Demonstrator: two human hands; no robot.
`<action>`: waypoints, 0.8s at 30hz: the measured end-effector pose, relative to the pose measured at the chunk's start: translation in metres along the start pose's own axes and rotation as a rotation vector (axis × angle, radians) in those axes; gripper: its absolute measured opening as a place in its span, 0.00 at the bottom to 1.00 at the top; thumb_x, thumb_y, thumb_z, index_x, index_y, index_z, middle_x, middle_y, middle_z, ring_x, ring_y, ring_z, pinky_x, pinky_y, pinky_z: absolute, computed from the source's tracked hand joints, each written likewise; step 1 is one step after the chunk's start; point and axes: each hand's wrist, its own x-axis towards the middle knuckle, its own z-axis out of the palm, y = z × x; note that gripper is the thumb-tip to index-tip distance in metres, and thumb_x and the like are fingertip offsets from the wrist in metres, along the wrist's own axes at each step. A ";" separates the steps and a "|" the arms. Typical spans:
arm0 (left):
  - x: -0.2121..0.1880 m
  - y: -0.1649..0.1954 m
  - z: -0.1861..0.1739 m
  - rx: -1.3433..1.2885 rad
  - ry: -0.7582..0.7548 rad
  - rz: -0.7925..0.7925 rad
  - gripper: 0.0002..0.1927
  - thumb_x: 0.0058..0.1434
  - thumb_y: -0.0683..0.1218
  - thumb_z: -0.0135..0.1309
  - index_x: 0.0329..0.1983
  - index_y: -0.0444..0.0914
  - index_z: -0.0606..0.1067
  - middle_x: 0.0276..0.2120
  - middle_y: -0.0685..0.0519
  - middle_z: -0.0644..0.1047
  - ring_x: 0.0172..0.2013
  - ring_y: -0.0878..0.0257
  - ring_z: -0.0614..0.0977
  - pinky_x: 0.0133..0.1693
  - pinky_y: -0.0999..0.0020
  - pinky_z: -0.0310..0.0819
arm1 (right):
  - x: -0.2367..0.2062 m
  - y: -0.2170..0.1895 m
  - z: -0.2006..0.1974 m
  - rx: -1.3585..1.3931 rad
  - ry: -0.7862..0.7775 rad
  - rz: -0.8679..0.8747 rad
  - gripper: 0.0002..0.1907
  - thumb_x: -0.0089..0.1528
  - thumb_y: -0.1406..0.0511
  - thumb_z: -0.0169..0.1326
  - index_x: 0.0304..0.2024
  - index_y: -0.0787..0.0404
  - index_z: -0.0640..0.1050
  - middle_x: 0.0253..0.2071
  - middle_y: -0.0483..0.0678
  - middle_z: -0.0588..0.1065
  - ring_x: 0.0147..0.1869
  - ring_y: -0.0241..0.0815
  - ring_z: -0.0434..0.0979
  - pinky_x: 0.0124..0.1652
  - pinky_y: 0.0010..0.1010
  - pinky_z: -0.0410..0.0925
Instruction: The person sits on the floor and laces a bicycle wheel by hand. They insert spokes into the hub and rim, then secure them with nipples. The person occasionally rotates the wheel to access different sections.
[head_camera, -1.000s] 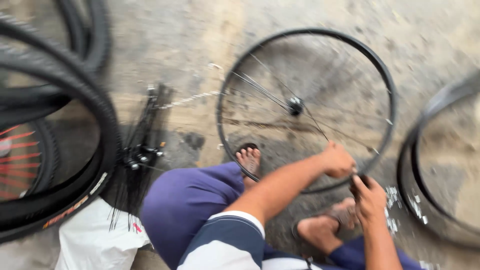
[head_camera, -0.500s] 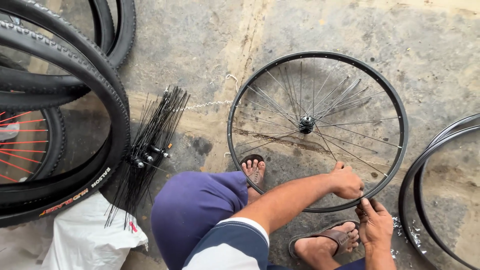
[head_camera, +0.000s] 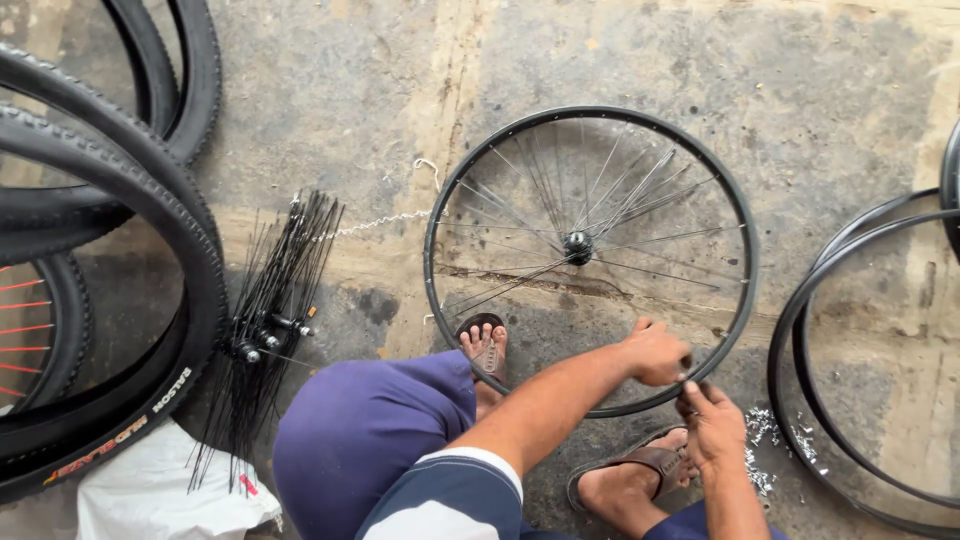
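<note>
Rough grey concrete floor (head_camera: 330, 80), stained and cracked, and it's crowded down here. Far left, knobbly black tyres (head_camera: 150, 230) stacked and overlapping, one wheel with red spokes (head_camera: 25, 330) peeking through at the edge. Below them a white bag (head_camera: 150, 500) lies on the floor, and just right of the tyres a bundle of loose black spokes (head_camera: 275, 300) fans out, a thin white string (head_camera: 375, 222) trailing from its top toward the centre. Between the bundle and the middle wheel there's a strip of bare concrete; above the wheel the floor is open too.

Centre stage: the wheel rim (head_camera: 590, 115), black, flat on the floor, hub (head_camera: 577, 245) in the middle, thin silver spokes only partly laced, bunched unevenly toward the upper right. A sandalled foot (head_camera: 485, 350) rests inside its lower left arc, purple-clad knee (head_camera: 370, 440) in front.

The left hand (head_camera: 657, 352) is curled down on the near edge of the rim, fingers closed; what it pinches I can't tell. The right hand (head_camera: 712, 425) sits just beside it, outside the rim, fingers drawn together on something small and dark.

Right of that, silver nipples (head_camera: 765, 425) scattered on the floor, then bare black rims (head_camera: 860, 350) running off the frame's edge.
</note>
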 end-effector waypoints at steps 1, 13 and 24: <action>-0.001 0.001 0.001 0.013 0.001 -0.008 0.19 0.58 0.59 0.51 0.49 0.53 0.82 0.49 0.52 0.81 0.58 0.50 0.71 0.60 0.46 0.51 | 0.000 0.001 0.000 -0.022 0.010 0.048 0.11 0.65 0.68 0.58 0.50 0.65 0.79 0.41 0.43 0.78 0.40 0.35 0.75 0.43 0.28 0.69; 0.000 0.002 0.000 0.011 0.017 -0.019 0.17 0.61 0.57 0.48 0.47 0.52 0.82 0.47 0.52 0.81 0.57 0.50 0.72 0.59 0.45 0.53 | -0.007 -0.012 0.012 -0.015 -0.005 0.008 0.12 0.66 0.67 0.56 0.50 0.65 0.78 0.43 0.43 0.78 0.43 0.36 0.76 0.44 0.28 0.69; -0.001 0.010 -0.005 0.003 0.050 -0.016 0.17 0.64 0.58 0.46 0.46 0.48 0.81 0.49 0.49 0.78 0.57 0.48 0.70 0.59 0.41 0.49 | -0.020 -0.022 0.015 -0.021 0.034 -0.087 0.11 0.67 0.68 0.56 0.51 0.64 0.78 0.43 0.44 0.79 0.43 0.35 0.77 0.44 0.28 0.69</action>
